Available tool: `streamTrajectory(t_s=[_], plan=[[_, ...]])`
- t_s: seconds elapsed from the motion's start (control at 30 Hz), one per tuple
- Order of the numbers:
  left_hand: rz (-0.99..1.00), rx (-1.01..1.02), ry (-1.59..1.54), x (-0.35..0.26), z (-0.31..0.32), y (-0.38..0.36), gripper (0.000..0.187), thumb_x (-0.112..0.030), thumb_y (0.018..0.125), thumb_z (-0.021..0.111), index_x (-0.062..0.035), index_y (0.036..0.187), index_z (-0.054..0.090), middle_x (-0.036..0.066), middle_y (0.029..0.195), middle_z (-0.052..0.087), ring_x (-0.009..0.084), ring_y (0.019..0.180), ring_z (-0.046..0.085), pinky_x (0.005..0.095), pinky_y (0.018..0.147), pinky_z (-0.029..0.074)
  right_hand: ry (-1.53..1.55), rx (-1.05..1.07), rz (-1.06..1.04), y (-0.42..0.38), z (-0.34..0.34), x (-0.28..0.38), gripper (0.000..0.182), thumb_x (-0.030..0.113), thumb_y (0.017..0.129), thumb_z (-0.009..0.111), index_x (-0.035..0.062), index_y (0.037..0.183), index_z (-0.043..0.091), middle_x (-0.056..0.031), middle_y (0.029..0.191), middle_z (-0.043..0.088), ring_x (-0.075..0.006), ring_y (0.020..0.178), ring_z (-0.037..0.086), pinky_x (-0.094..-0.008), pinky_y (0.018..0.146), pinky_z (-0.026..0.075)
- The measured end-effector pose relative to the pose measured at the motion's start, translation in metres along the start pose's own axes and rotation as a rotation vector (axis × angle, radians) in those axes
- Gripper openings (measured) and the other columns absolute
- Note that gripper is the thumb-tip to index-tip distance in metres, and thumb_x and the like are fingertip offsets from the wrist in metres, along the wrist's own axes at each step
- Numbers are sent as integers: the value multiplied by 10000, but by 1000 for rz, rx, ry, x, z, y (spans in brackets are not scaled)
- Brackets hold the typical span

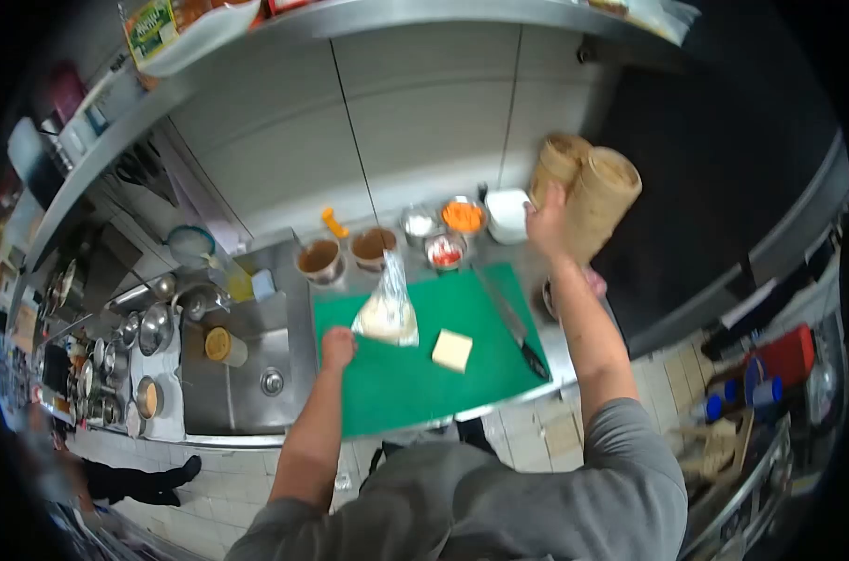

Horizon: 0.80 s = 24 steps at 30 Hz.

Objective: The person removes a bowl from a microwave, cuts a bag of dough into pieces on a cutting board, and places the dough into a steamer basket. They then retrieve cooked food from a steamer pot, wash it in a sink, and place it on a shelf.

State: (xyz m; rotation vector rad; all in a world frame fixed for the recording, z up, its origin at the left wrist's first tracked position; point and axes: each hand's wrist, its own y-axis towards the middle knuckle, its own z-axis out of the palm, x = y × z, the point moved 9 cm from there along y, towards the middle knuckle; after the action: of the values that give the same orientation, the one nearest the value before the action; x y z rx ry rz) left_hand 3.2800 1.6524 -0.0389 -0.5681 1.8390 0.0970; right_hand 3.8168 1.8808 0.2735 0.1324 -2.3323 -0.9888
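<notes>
My left hand (338, 348) is closed at the left side of a green cutting board (396, 393), right at the corner of a clear plastic bag (387, 318) with pale contents. Whether the fingers pinch anything I cannot tell. A square pale yellow block (452, 351), like butter or cheese, lies on the board. My right hand (549, 227) reaches to the back right, thumb and forefinger apart, against the stacked bamboo steamers (607, 196) and beside a white container (507, 215). A knife (513, 327) with a black handle rests along the board's right side.
Behind the board stand two brown bowls (321, 262), a bowl of orange pieces (463, 216), a bowl with red and white pieces (445, 251) and one with white contents (420, 222). Left is a sink (246, 393) holding a lidded jar (220, 346). A shelf edge (396, 17) runs overhead.
</notes>
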Motion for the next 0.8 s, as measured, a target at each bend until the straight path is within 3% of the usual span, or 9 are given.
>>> streamTrajectory(t_s=[0.13,0.2,0.3,0.37,0.47,0.53,0.57,0.7,0.8], plan=[[8,-85,188,-19,10,-22,119,-99,952,675,-31,1038,722,57,778,713,173,652,688,342,604,549,78,-20,150,116,22,-53,653,129,875,705,-130,1417,448,-349,1493,451,-483,1387,451,-464,1185,368],[-1,-139,170,-3,16,-22,131,-113,954,681,-38,1055,719,59,795,716,178,655,691,348,613,553,-51,242,462,137,52,-102,573,118,897,660,-146,1374,481,-336,1452,509,-484,1323,523,-455,1166,392],[-6,-230,158,25,17,-40,164,-145,961,689,-48,1091,708,65,837,718,182,667,692,359,631,559,-258,519,397,141,77,-109,506,108,923,607,-162,1338,504,-313,1432,546,-455,1232,609,-468,1118,440],[219,-262,457,48,14,-26,175,-160,974,672,-50,1107,699,65,870,707,173,679,681,365,638,560,-560,183,189,143,102,-126,386,95,955,548,-113,1280,552,-297,1350,586,-445,1128,656,-495,1024,497],[430,-225,930,25,17,-48,212,-114,981,637,-31,1174,666,64,855,675,160,692,658,353,610,552,-94,-60,40,111,24,-42,258,70,963,520,-43,1190,566,-276,1159,605,-496,1031,637,-548,894,530],[-24,-300,-85,11,7,-70,321,-79,978,630,-21,1294,620,76,809,663,170,669,657,330,582,544,54,-199,-319,83,-10,1,244,148,1018,543,-21,1193,558,-230,1083,648,-442,915,678,-530,761,569],[-43,-302,-105,20,6,-67,392,-68,976,635,-17,1360,581,86,796,669,174,655,656,321,576,543,51,-165,-311,56,-17,6,244,148,1018,543,-21,1193,558,-230,1083,648,-442,915,678,-530,761,569],[-116,-309,-73,5,10,-61,541,-86,979,644,-71,1500,499,106,768,681,177,613,650,333,579,549,1137,569,522,-89,4,-19,290,281,1100,501,43,1253,563,-107,1022,723,-209,749,716,-309,568,533],[-195,-224,210,-28,16,-58,507,-134,977,658,-125,1473,554,146,841,724,241,658,686,396,632,565,1660,748,1219,-211,45,-37,306,327,1090,516,86,1272,568,-101,1049,730,-226,711,720,-308,561,535]])
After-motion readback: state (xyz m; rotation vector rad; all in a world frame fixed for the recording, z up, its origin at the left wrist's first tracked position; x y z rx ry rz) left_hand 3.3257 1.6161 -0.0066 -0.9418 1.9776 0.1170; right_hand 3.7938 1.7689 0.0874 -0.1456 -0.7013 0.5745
